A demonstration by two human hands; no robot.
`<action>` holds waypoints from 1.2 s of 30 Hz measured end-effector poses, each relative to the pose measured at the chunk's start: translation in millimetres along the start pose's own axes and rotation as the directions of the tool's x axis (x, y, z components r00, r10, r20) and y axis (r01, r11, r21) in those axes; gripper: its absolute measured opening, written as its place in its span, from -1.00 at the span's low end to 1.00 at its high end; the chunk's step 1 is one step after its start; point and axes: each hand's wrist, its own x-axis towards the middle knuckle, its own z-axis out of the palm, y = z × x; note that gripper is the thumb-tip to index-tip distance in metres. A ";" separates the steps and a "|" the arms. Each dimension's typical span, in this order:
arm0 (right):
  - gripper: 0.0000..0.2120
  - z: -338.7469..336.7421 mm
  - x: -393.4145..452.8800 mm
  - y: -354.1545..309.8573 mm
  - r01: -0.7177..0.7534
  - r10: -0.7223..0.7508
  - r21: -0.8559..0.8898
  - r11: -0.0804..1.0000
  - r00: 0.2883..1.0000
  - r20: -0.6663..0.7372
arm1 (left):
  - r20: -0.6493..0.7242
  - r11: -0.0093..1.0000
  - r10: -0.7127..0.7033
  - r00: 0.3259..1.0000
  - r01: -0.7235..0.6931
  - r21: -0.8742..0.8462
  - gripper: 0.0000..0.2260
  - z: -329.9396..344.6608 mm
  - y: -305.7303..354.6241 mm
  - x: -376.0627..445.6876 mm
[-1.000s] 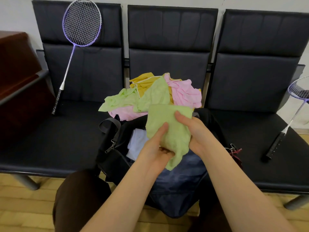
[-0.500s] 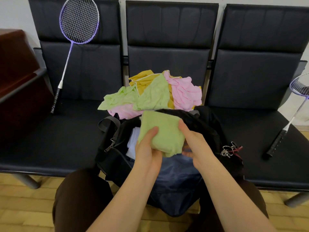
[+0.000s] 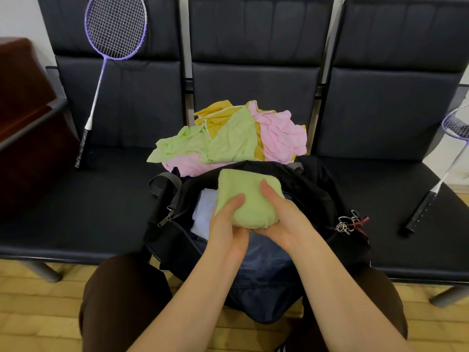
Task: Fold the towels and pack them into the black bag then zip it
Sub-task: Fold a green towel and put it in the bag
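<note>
Since earlier frame, green towel point(image 3: 247, 199) gone from loose and hanging to compact folded bundle. Left hand point(image 3: 227, 224) and right hand point(image 3: 284, 217) both clasp it at frame centre, over open mouth of black bag point(image 3: 317, 196) on bench point(image 3: 76, 212). White cloth point(image 3: 204, 212) inside bag (partly hidden). Unfolded towels point(image 3: 228, 141) heaped behind bag. Purple badminton racket point(image 3: 111, 47) leans upper left.

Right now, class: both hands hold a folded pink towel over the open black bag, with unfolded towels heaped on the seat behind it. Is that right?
Not quite. In the head view the folded towel held by the left hand and right hand is light green, not pink. The rest stands: the black bag is open below it, and unfolded towels are heaped on the seat behind.
</note>
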 end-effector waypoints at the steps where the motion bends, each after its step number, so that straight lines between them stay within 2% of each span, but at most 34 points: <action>1: -0.40 -1.2 1.8 0.5 0.029 -0.029 0.017 0.999 1.000 -0.009 | 0.034 1.000 -0.010 0.999 0.009 0.026 -0.78 -1.3 -0.1 0.2; 5: -0.43 -19.9 9.3 0.8 0.105 -0.105 0.010 0.994 0.994 -0.028 | 0.119 0.969 -0.140 0.983 0.111 0.221 -0.77 -12.0 11.7 5.4; 7: -0.46 -30.2 11.8 -2.9 0.104 -0.104 -0.043 0.994 0.995 -0.005 | 0.100 0.916 -0.212 0.972 0.162 0.367 -0.64 -13.6 19.8 13.3; 9: -0.51 -38.3 17.4 -8.0 0.098 -0.096 -0.102 0.990 0.995 0.017 | 0.046 0.861 -0.198 0.979 0.151 0.485 -0.54 -10.4 20.8 29.6; 11: -0.54 -44.7 25.1 -11.1 0.098 -0.097 -0.160 0.982 0.995 0.011 | 0.001 0.827 -0.148 0.989 0.123 0.549 -0.54 -5.2 16.4 44.5; 14: -0.56 -60.8 41.4 -11.7 0.115 -0.130 -0.212 0.970 0.990 -0.055 | 0.029 0.821 -0.115 0.993 0.079 0.565 -0.64 4.0 2.7 65.7; 16: -0.56 -78.1 57.5 -15.5 0.132 -0.162 -0.221 0.966 0.979 -0.126 | 0.024 0.805 -0.138 0.990 0.098 0.585 -0.61 12.3 -11.9 85.9; 18: -0.54 -95.6 75.0 -23.0 0.136 -0.183 -0.222 0.966 0.961 -0.207 | 0.022 0.769 -0.155 0.988 0.107 0.630 -0.62 22.9 -30.0 111.7; 21: -0.60 -119.9 102.1 -32.7 0.135 -0.220 -0.284 0.949 0.930 -0.294 | 0.000 0.709 -0.160 0.987 0.115 0.696 -0.74 36.4 -58.3 150.5; 23: -0.63 -136.3 127.1 -32.7 0.116 -0.273 -0.428 0.897 0.905 -0.326 | -0.040 0.641 -0.155 0.987 0.132 0.756 -0.71 37.5 -78.9 178.7; 25: -0.56 -146.7 147.8 -27.4 0.073 -0.336 -0.630 0.774 0.889 -0.310 | -0.097 0.589 -0.145 0.985 0.165 0.791 -0.67 31.3 -94.3 198.4; 28: -0.50 -153.4 169.3 -15.6 -0.048 -0.315 -0.794 0.606 0.902 -0.294 | -0.169 0.473 -0.107 0.980 0.200 0.858 -0.55 15.9 -111.6 218.8; 31: -0.51 -162.2 177.9 -0.5 -0.117 -0.265 -0.810 0.575 0.910 -0.320 | -0.175 0.394 -0.062 0.983 0.185 0.900 -0.52 8.0 -118.6 227.9; 33: -0.51 -168.5 181.4 8.2 -0.146 -0.254 -0.788 0.597 0.898 -0.359 | -0.166 0.355 -0.051 0.985 0.173 0.919 -0.55 5.7 -122.0 232.0; 36: -0.46 -171.5 183.5 11.2 -0.166 -0.251 -0.761 0.627 0.882 -0.399 | -0.128 0.223 0.011 0.992 0.122 0.967 -0.55 6.0 -126.3 230.8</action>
